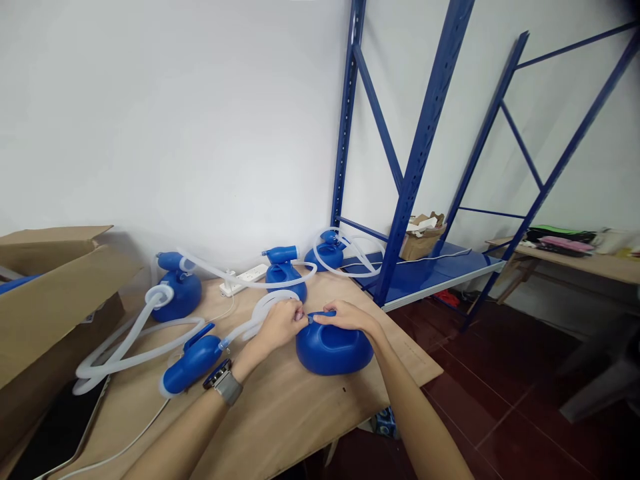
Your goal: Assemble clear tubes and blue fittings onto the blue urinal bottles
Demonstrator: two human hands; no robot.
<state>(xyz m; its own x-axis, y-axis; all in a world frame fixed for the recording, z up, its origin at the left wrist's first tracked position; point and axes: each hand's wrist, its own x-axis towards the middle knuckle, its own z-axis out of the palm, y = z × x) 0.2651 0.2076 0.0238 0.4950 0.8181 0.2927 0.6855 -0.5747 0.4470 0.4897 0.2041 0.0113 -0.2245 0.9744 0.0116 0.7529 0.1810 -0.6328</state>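
Observation:
A rounded blue plastic jug with a handle stands on the wooden table in front of me. My right hand grips its top, thumb by the narrow mouth. Fingers pinched, my left hand is at that same mouth, holding the end of a clear hose; the fingers partly cover the joint, so I cannot tell whether it is seated. The hose loops behind my left hand, and its other end meets a blue funnel-shaped handpiece lying left of my wrist.
Further blue jugs with hoses stand along the wall: one at left, one in the middle, one by the rack. A power strip, an open cardboard box and a dark tablet-like device share the table. Blue rack posts rise at right.

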